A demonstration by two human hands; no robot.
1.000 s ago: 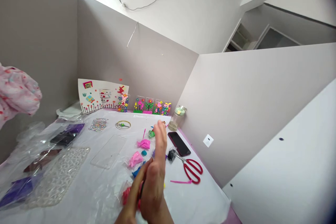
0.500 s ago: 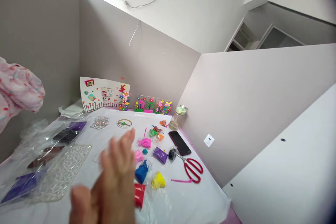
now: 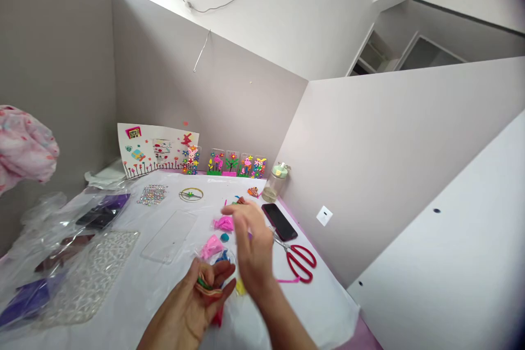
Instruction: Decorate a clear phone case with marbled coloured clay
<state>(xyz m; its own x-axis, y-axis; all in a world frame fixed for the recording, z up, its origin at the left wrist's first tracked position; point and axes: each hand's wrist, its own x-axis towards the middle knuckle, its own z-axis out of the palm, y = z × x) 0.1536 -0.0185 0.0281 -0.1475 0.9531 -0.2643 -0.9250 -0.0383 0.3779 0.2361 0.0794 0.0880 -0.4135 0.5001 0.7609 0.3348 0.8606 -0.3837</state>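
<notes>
My left hand [image 3: 191, 303] is low in the middle of the head view, palm up, with its fingers curled round a small green and reddish banded piece [image 3: 210, 289]. Whether that piece is clay I cannot tell. Close by on the right, my right hand [image 3: 256, 243] reaches over the bagged clay, its fingers bent but apart and slightly blurred. Pink clay packets [image 3: 224, 223] lie by its fingertips. A lighter pink packet [image 3: 212, 246], a blue one [image 3: 222, 257] and a yellow one [image 3: 240, 287] show around the hands, partly covered.
Left of the hands lie a clear phone case [image 3: 170, 238], rhinestones [image 3: 152, 195] and plastic-wrapped sheets [image 3: 102, 213]. Red-handled scissors [image 3: 301, 262], a black phone [image 3: 279, 221] and a jar [image 3: 275, 183] are on the right. Decorated clear panels [image 3: 232, 163] stand along the back.
Half a second ago the hands were pressed together, blurred, at lower left. They have separated: the right is over the packets, the left is turned up with the banded piece showing.
</notes>
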